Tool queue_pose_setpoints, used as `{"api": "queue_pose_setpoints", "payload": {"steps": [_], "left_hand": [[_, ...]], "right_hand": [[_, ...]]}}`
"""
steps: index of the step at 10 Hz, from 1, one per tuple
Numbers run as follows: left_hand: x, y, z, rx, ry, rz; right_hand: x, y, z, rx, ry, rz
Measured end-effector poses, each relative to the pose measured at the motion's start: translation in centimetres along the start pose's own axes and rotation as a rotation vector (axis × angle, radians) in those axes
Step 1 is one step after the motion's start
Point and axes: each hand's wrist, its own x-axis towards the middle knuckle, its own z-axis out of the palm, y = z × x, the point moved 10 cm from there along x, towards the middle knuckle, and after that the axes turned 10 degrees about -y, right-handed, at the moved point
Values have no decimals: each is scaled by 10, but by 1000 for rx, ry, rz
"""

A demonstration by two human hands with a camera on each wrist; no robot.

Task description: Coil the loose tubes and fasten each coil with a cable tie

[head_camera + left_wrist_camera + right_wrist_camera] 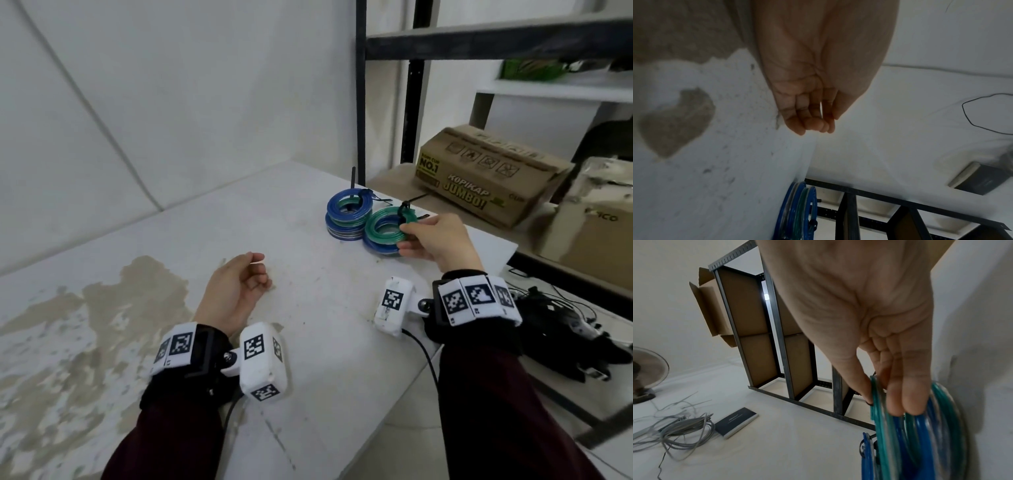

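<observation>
Two stacks of coiled tubes stand at the far right of the white table (pixel 239 212). The left stack (pixel 348 216) is blue and green, and a black cable tie (pixel 353 178) sticks up from it. On the right stack a green coil (pixel 383 224) lies tilted over a blue coil (pixel 378 247), with a black tie (pixel 406 206) on its far side. My right hand (pixel 406 240) pinches the green coil's right rim (pixel 877 404) between thumb and fingers. My left hand (pixel 262 270) rests on the table to the left, fingers loosely curled (pixel 813 125), holding nothing.
A metal shelf rack (pixel 409 102) with cardboard boxes (pixel 489 174) stands just behind the coils. Black cables and devices (pixel 565 329) lie past the table's right edge. A worn brown patch (pixel 102 308) marks the table's left. Grey cables (pixel 674 426) and a dark flat box (pixel 736 421) show in the right wrist view.
</observation>
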Motion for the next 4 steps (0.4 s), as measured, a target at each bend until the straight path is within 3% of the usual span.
{"api": "queue_pose_setpoints", "payload": {"steps": [3, 4], "left_hand": [[-2, 0, -3, -35, -8, 9], [-5, 0, -5, -48, 3, 3]], "right_hand": [[-5, -4, -8, -309, 61, 26], [-8, -29, -10, -438, 179, -124]]}}
